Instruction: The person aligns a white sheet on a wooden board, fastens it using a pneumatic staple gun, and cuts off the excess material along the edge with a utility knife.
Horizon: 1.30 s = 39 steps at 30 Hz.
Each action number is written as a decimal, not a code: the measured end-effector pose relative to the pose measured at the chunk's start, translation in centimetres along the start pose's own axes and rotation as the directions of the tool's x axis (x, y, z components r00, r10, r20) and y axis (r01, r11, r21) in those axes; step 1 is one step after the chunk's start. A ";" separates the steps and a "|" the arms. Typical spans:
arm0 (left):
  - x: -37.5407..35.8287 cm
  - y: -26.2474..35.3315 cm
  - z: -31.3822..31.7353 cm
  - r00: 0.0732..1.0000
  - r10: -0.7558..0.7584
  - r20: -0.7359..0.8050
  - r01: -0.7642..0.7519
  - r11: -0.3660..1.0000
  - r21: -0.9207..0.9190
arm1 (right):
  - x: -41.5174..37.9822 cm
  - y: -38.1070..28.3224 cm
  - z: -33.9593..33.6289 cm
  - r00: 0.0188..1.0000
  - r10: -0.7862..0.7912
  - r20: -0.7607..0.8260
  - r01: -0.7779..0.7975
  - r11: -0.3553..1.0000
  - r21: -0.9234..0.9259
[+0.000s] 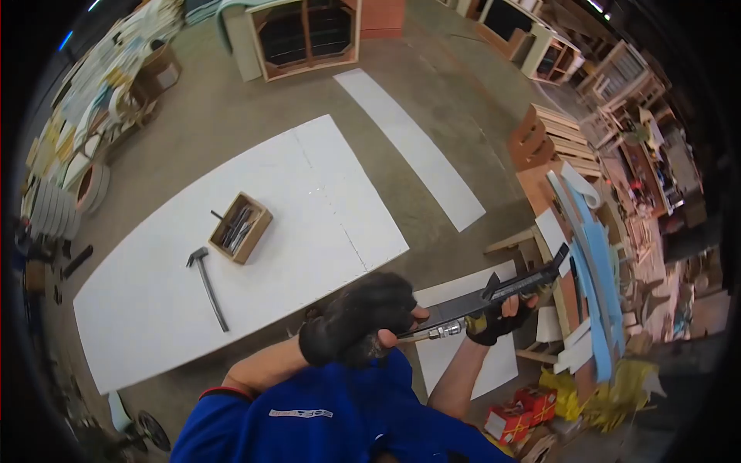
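Observation:
My right hand [505,312], in a dark fingerless glove, is wrapped round the grip of a black pneumatic staple gun [532,284] with a metal air fitting [446,330]. My left hand [363,318], gloved the same way, is closed at the rear of the gun; what its fingers grip there is partly hidden by the glove. On the large white board [309,201] lie a hammer [207,289] and a small wooden box [241,228] full of metal tools or pieces.
A long white strip [413,139] lies on the floor beyond the board. At the right are blue foam strips [598,285], a wooden stand [575,293] and red boxes [521,414]. A wooden frame [307,38] stands at the back, and piled material [100,92] fills the left.

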State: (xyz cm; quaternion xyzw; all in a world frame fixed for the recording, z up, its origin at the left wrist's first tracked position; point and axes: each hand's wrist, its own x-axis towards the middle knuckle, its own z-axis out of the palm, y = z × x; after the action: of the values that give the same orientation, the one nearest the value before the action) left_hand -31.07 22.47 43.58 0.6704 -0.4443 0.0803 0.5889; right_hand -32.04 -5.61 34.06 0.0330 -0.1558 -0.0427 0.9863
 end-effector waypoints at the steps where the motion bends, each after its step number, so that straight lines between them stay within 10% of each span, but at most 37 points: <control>1: 0.3 -1.0 0.6 0.999 0.028 -0.031 -0.031 0.996 -0.086 | -0.2 -0.5 -0.1 1.000 0.002 -0.008 -0.003 1.000 -0.012; 2: 0.9 -1.5 1.4 0.997 0.056 -0.061 -0.066 0.983 -0.169 | -0.2 -1.0 -0.1 0.995 0.094 0.043 -0.092 0.995 -0.041; 3: 1.3 -0.4 3.7 0.932 -0.356 -0.066 0.208 0.677 -0.706 | -0.2 -1.3 -0.2 0.979 0.182 0.097 -0.176 0.982 -0.070; 5: 5.9 -1.8 6.9 0.953 -0.263 -0.150 0.139 0.822 -0.553 | -3.0 -1.3 -0.9 0.975 0.046 -0.217 -0.066 0.995 -0.082; 7: 8.1 -1.8 8.1 0.948 -0.289 -0.136 0.068 0.598 -0.798 | -2.4 0.2 1.0 0.994 0.080 0.075 -0.070 0.990 -0.122; 10: 7.2 -5.5 9.3 0.974 -0.227 0.003 0.182 0.775 -0.606 | -4.1 -2.9 2.4 0.974 -0.100 -0.203 0.029 0.946 -0.323; 12: 4.6 -11.3 10.6 0.993 -0.111 0.035 0.116 0.975 -0.191 | -3.7 -6.8 2.7 0.995 -0.044 -0.095 -0.022 0.800 -0.600; 13: 3.4 -13.7 10.7 0.987 -0.132 0.089 0.121 0.985 0.122 | -3.0 -8.9 3.4 0.993 0.117 -0.032 -0.102 0.660 -0.745; 14: -2.4 -23.1 12.6 0.995 -0.082 0.055 0.058 0.936 0.347 | -3.2 -10.7 5.0 0.978 -0.199 -0.057 0.030 0.407 -0.913; 17: -10.5 -32.0 11.5 0.897 -0.417 0.146 0.265 0.772 0.577 | -1.0 -15.2 7.4 0.998 -0.068 -0.013 -0.034 -0.320 -0.947; 19: -12.2 -34.8 10.1 0.861 -0.500 0.095 0.288 0.633 0.719 | -2.4 -27.6 4.0 0.989 0.105 -0.101 -0.098 -0.040 -0.994; 32: -8.8 -39.9 6.9 0.795 -0.606 0.007 0.451 0.598 0.663 | 18.0 -18.6 -2.8 0.868 -0.024 -0.495 -0.286 -0.840 -0.461; 35: -8.1 -41.7 6.6 0.782 -0.623 -0.030 0.484 0.576 0.659 | 22.7 -17.3 -6.8 0.808 -0.062 -0.585 -0.505 -0.584 -0.635; 37: -6.8 -44.0 6.2 0.738 -0.643 -0.202 0.561 0.419 0.714 | 26.1 -16.3 -8.1 0.836 0.068 -0.545 -0.320 -0.747 -0.582; 39: -4.7 -47.4 4.2 0.711 -0.542 -0.447 0.665 0.315 0.677 | 30.2 -15.6 -10.0 0.807 0.509 -0.299 0.246 -0.751 -0.613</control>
State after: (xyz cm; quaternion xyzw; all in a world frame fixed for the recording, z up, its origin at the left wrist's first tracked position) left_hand -2.86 17.00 5.36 0.9674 -0.0320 0.0910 0.2343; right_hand -1.46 -23.43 32.55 -0.9299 -0.2185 0.0667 0.2884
